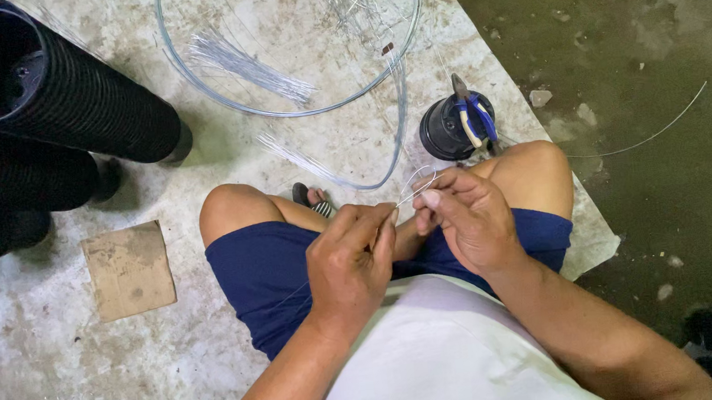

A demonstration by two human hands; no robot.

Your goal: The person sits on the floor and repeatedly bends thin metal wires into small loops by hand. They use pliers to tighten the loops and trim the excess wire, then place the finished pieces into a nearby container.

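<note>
I sit on the floor with knees bent, in blue shorts. My left hand [351, 259] pinches one end of a thin silvery wire [414, 187], fingers closed on it. My right hand [465, 215] grips the same wire just to the right, where it bends into a small loop near my fingertips. Both hands meet above my lap, almost touching. Blue-handled pliers [473, 116] stand in a small black pot [448, 130] just beyond my right knee.
Large clear wire hoops [295, 110] lie on a pale sheet [213, 344] ahead, with bundles of cut wire [247, 63]. Stacks of black ribbed pots [58, 89] lie at the left. A cardboard scrap [128, 270] rests near my left knee. Dark concrete floor [637, 51] is at the right.
</note>
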